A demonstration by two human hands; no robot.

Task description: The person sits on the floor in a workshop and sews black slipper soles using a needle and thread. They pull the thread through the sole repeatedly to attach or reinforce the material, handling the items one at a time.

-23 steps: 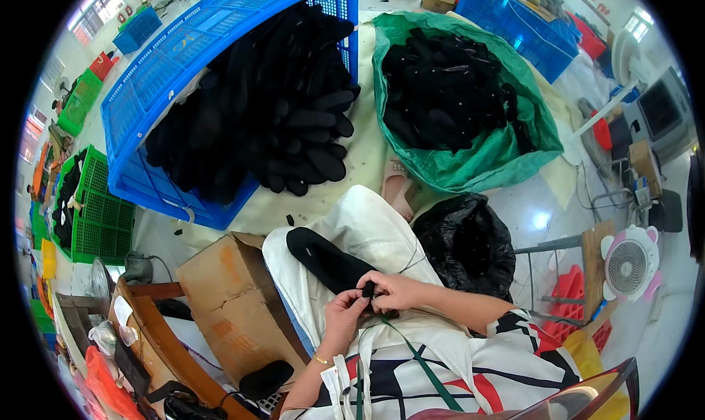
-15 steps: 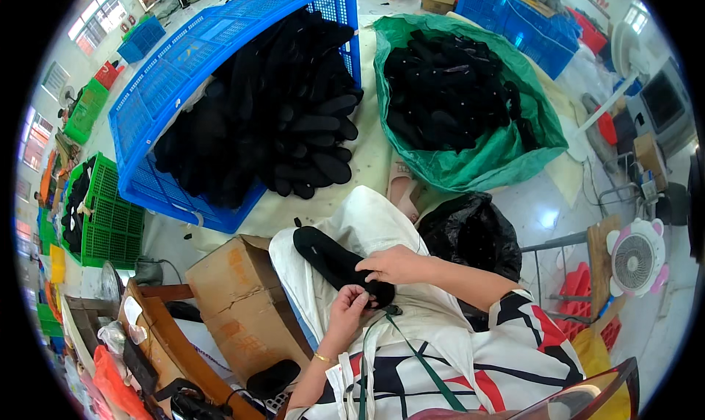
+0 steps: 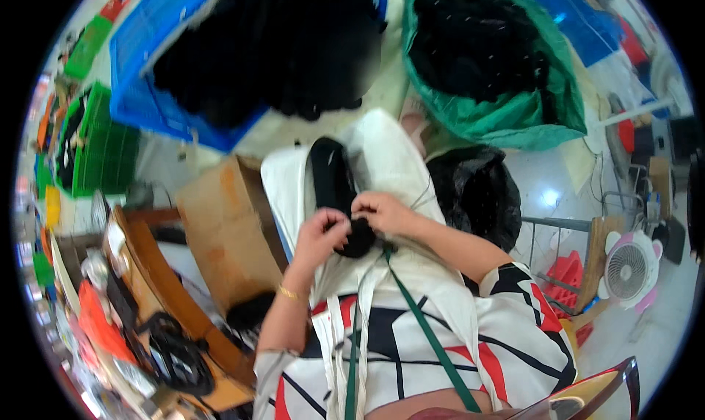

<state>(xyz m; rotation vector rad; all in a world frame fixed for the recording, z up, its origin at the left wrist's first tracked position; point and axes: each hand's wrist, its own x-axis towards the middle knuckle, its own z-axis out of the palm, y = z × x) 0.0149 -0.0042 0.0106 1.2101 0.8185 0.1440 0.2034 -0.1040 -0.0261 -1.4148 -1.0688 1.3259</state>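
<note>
The bare left hand (image 3: 322, 233) curls its fingers inward, its bare left forearm (image 3: 285, 313) slanting up and rightward to a raised wrist. The bare right hand (image 3: 383, 212), fingers bent, faces it closely, the bare right forearm (image 3: 463, 249) reaching leftward; blur hides each grip.

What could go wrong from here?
The black fabric item lies on the white apron over the lap; if the left hand and right hand loosened, it might slip off. The green strap reaches close to the hands and could perhaps snag.
</note>
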